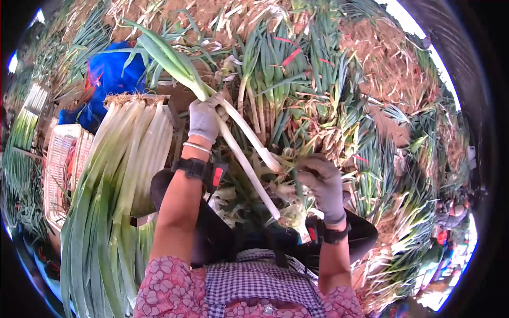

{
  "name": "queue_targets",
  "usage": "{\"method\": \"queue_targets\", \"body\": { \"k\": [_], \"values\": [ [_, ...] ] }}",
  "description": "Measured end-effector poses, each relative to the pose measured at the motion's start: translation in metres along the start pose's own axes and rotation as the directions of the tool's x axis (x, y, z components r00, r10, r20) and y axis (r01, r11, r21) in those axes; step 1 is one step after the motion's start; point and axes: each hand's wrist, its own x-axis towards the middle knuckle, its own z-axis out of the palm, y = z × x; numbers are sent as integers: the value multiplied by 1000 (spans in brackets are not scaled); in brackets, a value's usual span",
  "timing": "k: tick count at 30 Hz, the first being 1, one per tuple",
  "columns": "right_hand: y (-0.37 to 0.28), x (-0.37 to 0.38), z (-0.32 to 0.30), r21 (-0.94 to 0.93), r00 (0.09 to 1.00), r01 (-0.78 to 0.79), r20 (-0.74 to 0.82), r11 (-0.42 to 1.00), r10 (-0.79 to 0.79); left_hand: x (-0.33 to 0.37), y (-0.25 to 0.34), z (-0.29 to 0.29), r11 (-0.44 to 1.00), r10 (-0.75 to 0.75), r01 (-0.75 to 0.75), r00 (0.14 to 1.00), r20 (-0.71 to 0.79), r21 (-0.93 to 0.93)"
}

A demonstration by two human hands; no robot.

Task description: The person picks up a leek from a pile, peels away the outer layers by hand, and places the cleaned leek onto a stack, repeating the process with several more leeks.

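My gloved left hand (204, 117) is clamped round two long, smooth white leek stalks (245, 153), and my gloved right hand (321, 183) grips their ragged root ends. Beside my left arm lies a neat stack of trimmed leeks (124, 159); ahead, an untrimmed leafy heap (297, 79) covers the ground.

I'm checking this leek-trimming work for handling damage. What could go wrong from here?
The left hand grips two long leeks near the leaf junction only, so the white stalks may bend or snap. The right hand pulls at the root ends amid loose peelings; a hard tug might tear good layers. The stacked cleaned leeks lie close by and may get knocked.
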Motion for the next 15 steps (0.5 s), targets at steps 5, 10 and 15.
{"method": "queue_targets", "body": {
  "k": [5, 10, 15],
  "values": [
    [15, 31, 47, -417, 972, 235, 83, 878, -220, -4, 3, 4, 1000, 30, -30, 999, -10, -8],
    [27, 33, 53, -36, 984, -93, 148, 995, 97, -10, 5, 7, 996, 26, -24, 1000, -14, 91],
    [30, 2, 16, 586, 970, -57, 226, 809, -95, -4, 11, 3, 994, 51, -46, 997, -54, 101]
  ]
}}
